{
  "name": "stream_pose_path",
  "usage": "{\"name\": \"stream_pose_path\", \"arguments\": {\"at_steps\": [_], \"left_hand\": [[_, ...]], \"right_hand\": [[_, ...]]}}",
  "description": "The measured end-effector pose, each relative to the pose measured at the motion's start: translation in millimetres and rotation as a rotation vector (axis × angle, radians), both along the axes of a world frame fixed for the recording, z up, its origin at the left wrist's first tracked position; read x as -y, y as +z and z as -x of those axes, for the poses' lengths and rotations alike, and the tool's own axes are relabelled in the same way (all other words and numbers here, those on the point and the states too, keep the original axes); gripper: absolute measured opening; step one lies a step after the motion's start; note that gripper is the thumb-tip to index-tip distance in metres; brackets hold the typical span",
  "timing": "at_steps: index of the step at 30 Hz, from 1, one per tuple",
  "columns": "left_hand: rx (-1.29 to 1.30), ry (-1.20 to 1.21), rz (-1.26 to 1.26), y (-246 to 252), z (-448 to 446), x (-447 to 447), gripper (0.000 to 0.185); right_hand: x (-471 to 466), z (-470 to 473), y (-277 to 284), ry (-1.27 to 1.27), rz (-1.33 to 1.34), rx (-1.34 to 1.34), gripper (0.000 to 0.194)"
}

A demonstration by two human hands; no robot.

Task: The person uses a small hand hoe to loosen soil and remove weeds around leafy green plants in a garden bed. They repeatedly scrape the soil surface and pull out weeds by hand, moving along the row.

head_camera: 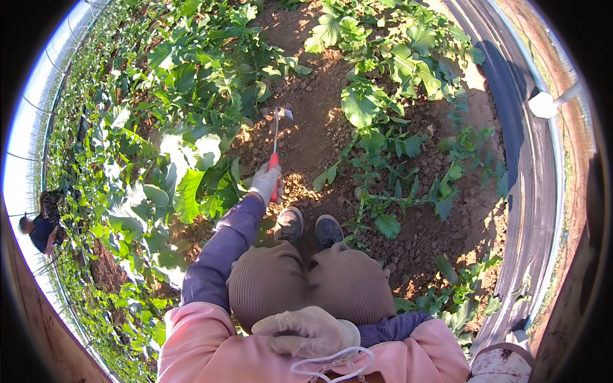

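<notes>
My left hand (267, 183), in a pale work glove, grips the red handle (273, 165) of a small hand hoe or sickle. The tool's thin metal shaft points forward over the bare soil, with a small flat blade (286, 114) at its far end. My right hand (306, 331), also gloved, rests against my lap with its fingers curled, and nothing shows in it. Leafy radish-like plants (189, 189) grow close beside my left hand. To the right of my knees, a green oblong root or vegetable (446, 269) lies on the soil.
My two dark shoes (328, 231) stand on crumbly soil. More leafy plants (364, 103) grow ahead and to the right, beside a strip of black plastic sheeting (527, 191). A greenhouse wall (36, 100) curves along the left, where another person (42, 232) bends among plants.
</notes>
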State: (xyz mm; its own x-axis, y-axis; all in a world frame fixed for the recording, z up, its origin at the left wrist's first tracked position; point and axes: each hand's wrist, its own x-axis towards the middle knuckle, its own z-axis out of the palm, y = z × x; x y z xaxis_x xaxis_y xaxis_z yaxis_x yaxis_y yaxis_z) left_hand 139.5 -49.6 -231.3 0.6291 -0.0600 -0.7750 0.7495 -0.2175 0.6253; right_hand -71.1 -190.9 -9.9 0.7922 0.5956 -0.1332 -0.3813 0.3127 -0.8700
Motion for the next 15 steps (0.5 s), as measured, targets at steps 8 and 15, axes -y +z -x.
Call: {"name": "stream_pose_path", "arguments": {"at_steps": [8,15], "left_hand": [[0.158,-0.098,-0.14,-38,-147,40,0.039],[0.113,-0.031,-0.081,-83,-72,22,0.035]], "right_hand": [[6,-3,-3,-0.003,0.015,-0.126,0.028],[2,7,-29,-0.069,0.03,-0.115,0.034]]}}
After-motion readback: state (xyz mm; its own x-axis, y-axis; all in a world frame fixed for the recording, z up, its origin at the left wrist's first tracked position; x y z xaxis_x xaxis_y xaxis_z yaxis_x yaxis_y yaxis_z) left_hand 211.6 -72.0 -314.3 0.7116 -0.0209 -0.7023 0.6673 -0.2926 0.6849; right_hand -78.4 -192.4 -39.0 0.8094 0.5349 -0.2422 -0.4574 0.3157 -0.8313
